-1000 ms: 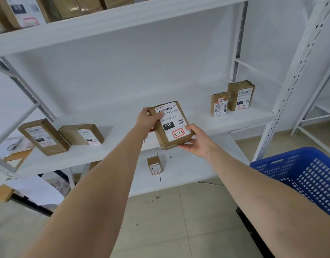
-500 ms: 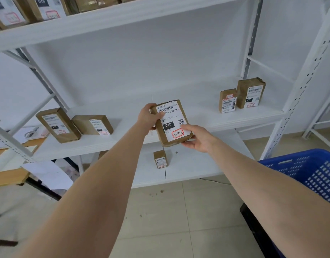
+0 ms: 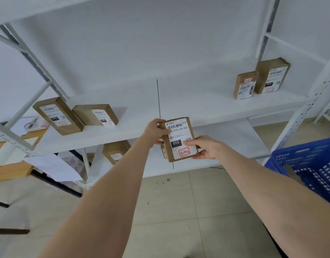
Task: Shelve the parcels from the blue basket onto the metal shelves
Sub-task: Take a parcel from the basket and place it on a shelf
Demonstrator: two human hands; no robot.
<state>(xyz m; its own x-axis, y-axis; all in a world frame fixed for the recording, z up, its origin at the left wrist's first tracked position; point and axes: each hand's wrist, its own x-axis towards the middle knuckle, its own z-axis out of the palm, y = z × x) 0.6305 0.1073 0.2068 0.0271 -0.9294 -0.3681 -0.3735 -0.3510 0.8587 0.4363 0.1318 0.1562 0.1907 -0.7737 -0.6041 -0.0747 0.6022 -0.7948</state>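
A brown cardboard parcel (image 3: 176, 134) with a white label marked 010 is held upright in front of the white metal shelf (image 3: 197, 110). My left hand (image 3: 155, 131) grips its upper left edge. My right hand (image 3: 205, 147) holds its lower right side, with the thumb lying across the label. The parcel hangs in the air just before the shelf's front edge, near the shelf's middle seam. The blue basket (image 3: 309, 164) stands low at the right, partly behind my right forearm.
Two parcels (image 3: 58, 116) (image 3: 96, 114) lie on the left of the same shelf. Two more (image 3: 245, 84) (image 3: 272, 75) stand upright at its right end. The lower shelf (image 3: 225, 146) carries another parcel (image 3: 114, 151). A wooden table with papers (image 3: 11, 170) is at left.
The view has dipped and shifted, so the shelf sits higher and the upper shelf's parcels have left the frame. Both hands still hold the parcel, now lower against the shelf edge.
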